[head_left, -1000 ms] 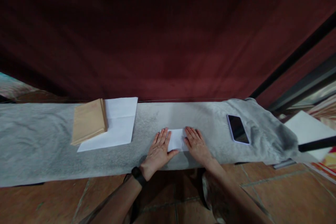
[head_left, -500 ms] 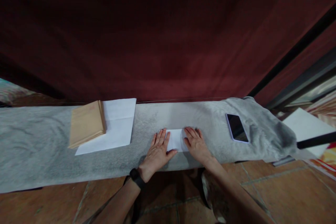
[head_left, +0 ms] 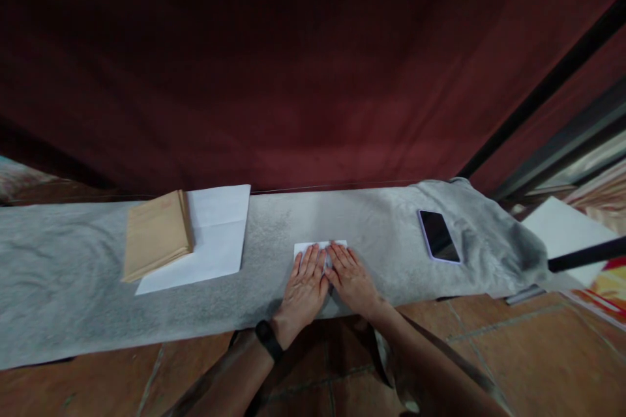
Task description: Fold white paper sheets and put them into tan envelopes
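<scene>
As the left hand (head_left: 304, 288) is lying flat across small white paper (head_left: 300, 247), the right hand (head_left: 354, 283) is resting likewise alongside. A brown paper stack (head_left: 157, 234) is overlapping a larger sheet (head_left: 221, 246).

Dark red hanging cloth (head_left: 313, 78) above terracotta floor tiles (head_left: 513, 345), dim light.

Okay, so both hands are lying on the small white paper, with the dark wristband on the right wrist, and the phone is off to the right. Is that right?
Not quite: the dark wristband is on the left wrist, as the head view shows. The left hand and right hand do lie on the small white paper, with the phone off to the right.
</scene>
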`<state>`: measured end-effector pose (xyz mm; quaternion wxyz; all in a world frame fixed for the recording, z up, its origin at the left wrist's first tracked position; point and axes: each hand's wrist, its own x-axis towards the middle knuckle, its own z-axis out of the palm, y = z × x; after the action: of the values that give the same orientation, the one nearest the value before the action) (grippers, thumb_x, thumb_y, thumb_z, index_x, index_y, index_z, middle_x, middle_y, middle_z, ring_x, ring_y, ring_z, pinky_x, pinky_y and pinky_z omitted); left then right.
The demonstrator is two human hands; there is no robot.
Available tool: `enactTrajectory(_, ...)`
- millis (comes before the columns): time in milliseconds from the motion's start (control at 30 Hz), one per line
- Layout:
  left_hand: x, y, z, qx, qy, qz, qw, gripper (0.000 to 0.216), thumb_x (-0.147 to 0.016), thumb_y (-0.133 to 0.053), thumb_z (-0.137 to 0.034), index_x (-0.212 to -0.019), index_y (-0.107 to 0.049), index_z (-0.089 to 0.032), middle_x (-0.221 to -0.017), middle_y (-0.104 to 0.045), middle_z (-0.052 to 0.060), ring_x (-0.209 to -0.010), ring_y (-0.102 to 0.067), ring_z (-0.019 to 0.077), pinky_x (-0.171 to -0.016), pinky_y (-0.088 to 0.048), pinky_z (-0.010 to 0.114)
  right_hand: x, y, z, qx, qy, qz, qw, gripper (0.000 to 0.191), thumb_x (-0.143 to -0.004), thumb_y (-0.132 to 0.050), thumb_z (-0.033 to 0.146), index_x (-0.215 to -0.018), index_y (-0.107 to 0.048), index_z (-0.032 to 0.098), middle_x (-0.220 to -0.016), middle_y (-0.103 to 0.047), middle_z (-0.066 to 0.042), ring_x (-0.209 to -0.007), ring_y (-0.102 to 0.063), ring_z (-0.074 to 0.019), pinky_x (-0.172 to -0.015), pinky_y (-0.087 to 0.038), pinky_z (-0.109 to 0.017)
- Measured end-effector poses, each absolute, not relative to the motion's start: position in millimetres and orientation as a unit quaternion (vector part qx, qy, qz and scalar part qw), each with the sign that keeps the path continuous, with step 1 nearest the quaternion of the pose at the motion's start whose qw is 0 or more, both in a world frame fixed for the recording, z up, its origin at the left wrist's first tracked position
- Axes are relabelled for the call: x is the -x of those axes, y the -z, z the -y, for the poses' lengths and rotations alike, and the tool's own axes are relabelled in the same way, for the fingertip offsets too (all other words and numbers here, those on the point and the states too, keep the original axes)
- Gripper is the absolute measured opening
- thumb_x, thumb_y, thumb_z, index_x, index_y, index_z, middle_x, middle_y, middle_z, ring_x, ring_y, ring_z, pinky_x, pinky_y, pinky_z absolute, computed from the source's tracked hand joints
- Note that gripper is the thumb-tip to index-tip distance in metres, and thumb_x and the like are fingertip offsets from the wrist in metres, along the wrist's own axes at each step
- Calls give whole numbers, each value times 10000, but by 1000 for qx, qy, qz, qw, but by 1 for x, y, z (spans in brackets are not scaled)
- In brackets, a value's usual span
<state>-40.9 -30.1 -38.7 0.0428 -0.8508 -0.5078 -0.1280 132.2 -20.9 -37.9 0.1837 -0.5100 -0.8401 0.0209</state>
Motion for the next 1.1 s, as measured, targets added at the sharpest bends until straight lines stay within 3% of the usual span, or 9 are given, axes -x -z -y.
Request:
enactTrajectory(233,49,38,25,830,109,546,45,585,-1022,-312,-316,-1549,-308,-63,-1605,-355,167,-1520,-264,250,-1238,-251,462,-139,39,26,527,19,831,177,542,-1055,-388,362,-1534,-385,110,-1582,-402,-128,-1473,-366,-241,-1223,-283,-446)
enactTrajectory(467,52,33,24,827,97,553,32,709,-1011,-346,-562,-1553,-326,-105,-1615,-324,179,-1516,-269,288,-1227,-262,490,-145,42,29,537,41,823,178,575,-1060,-365,403,-1533,-371,76,-1575,-412,-145,-1468,-372,-252,-1217,-285,-447)
enactTrajectory(767,47,27,27,820,81,567,19,690,-999,-386,-553,-1538,-361,-123,-1622,-330,155,-1515,-279,275,-1235,-234,464,-159,46,34,533,71,829,157,626,-1061,-357,420,-1587,-249,99,-1567,-426,-152,-1438,-420,-271,-1197,-304,-464)
enactTrajectory(1100,44,29,28,815,90,572,9,697,-1005,-332,-586,-1526,-384,-126,-1621,-336,154,-1518,-269,280,-1239,-214,484,-175,53,40,536,79,827,151,614,-1063,-347,393,-1595,-223,114,-1576,-412,-155,-1453,-393,-274,-1191,-303,-482)
